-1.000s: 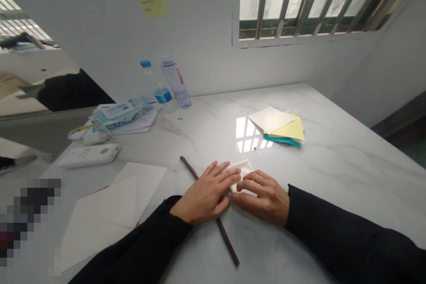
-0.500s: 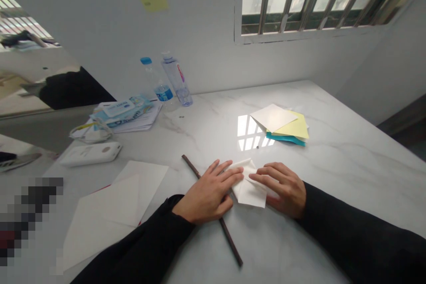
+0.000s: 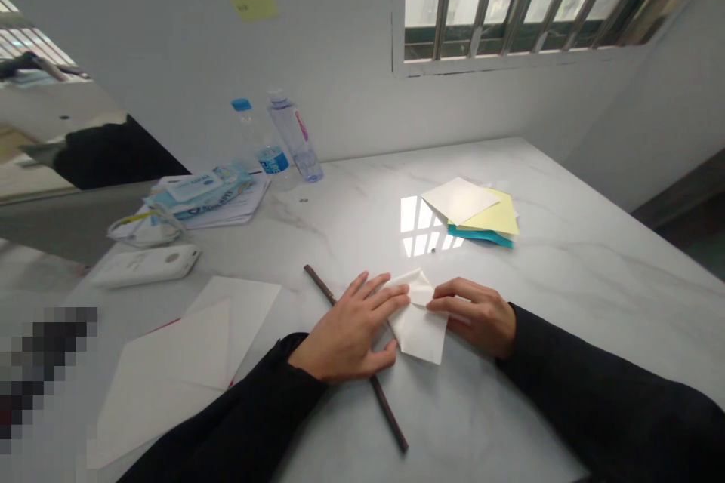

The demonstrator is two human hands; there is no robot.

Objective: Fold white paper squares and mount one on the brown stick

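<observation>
A small folded sheet of white paper [image 3: 424, 336] lies on the marble-patterned table between my hands, with creased flaps near its upper corner. My left hand [image 3: 359, 332] rests flat across its left side, fingers stretched out. Beneath that hand and wrist runs a thin dark brown stick [image 3: 388, 411], its two ends showing on the table. My right hand [image 3: 479, 313] pinches the paper's right edge between thumb and bent fingers; the thumb is mostly hidden.
Loose white sheets [image 3: 164, 370] lie at the left, below a white power bank [image 3: 150, 266]. Tissue packs [image 3: 198, 192] rest on papers behind. Two plastic bottles [image 3: 295, 136] stand by the wall. Coloured paper squares [image 3: 492, 215] are stacked at back right.
My right fingers have drawn together onto the paper's right edge, and its lower corner has turned slightly down and left. My left hand stays nearly in place. The view has shifted slightly.
</observation>
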